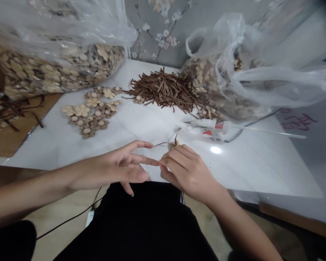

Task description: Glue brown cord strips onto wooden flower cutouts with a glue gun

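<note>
My left hand (pixel 125 165) is over the front edge of the table, fingers spread apart and nothing in its palm. One of its fingertips touches the fingers of my right hand (pixel 183 168). That right hand is curled into a pinch; what lies inside it, if anything, is hidden. Just beyond its knuckles shows a small pale wooden piece (pixel 176 143), partly covered, with thin brown strips (pixel 163 143) sticking out. I cannot tell whether it is held or lies on the table. Past it rests a glue gun (pixel 214 125) with a clear glue stick (pixel 277 132) in its back.
A heap of brown stick-like strips (pixel 163 88) lies mid-table. Wooden flowers and round pieces (pixel 93 117) are spread at left. Plastic bags of wooden pieces stand at back left (pixel 62 69) and back right (pixel 220 79). Cardboard (pixel 5 136) with brown strips is far left.
</note>
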### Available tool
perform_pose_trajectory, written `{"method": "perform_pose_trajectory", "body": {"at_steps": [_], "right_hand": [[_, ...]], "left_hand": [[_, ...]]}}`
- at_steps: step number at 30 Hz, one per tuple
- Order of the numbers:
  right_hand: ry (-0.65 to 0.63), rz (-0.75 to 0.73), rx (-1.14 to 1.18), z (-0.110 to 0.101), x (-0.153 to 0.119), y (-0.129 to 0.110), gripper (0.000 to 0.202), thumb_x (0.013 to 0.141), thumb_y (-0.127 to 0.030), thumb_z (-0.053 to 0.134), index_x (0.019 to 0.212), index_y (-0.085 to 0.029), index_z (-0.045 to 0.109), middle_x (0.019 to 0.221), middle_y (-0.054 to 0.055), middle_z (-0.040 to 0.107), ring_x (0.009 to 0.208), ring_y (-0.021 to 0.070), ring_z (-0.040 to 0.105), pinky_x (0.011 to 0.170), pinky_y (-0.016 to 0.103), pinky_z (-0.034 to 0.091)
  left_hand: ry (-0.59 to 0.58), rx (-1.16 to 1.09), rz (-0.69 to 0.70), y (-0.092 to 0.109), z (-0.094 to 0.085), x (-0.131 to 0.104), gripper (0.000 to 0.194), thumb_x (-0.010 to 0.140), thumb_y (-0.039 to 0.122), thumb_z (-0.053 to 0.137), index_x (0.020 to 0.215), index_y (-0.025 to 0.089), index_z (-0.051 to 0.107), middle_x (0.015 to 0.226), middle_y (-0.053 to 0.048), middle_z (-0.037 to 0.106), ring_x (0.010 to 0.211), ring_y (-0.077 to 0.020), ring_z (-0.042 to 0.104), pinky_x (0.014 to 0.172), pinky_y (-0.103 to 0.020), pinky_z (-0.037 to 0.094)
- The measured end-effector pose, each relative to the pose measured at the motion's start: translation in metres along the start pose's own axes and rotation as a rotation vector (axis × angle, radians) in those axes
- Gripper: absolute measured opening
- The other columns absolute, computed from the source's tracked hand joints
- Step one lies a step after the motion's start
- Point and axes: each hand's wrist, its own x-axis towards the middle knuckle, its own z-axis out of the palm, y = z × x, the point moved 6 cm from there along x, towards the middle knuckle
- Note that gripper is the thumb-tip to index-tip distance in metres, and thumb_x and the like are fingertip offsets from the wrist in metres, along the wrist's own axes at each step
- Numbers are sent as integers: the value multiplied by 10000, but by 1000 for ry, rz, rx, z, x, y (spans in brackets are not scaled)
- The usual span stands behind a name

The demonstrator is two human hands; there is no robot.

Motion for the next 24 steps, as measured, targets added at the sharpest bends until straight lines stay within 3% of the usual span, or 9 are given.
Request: {"method": "perform_pose_trajectory", "body": {"at_steps": [9,19,24], "right_hand": [[92,79,299,-1,-1,10,115,847,-54,559,824,-155,607,755,39,658,691,154,569,653,311,505],[303,326,404,-9,-8,21,101,817,-103,624,820,-201,649,763,9,678,690,134,651,656,288,561],[356,343,346,-15,-10,18,112,798,-89,654,822,-199,653,775,14,686,706,128,660,652,267,567]], "left_hand": [[36,327,156,-5,-1,4,772,868,302,666,1480,353,198,1361,-107,506,1241,-250,524,779,-278,504],[-15,51,242,3,0,8,676,842,242,694,1426,293,358,1357,-145,531,1177,-286,574,696,-258,548],[-52,-67,287,4,2,10,678,811,259,729,1405,283,402,1340,-149,543,1131,-278,593,685,-272,590]]}}
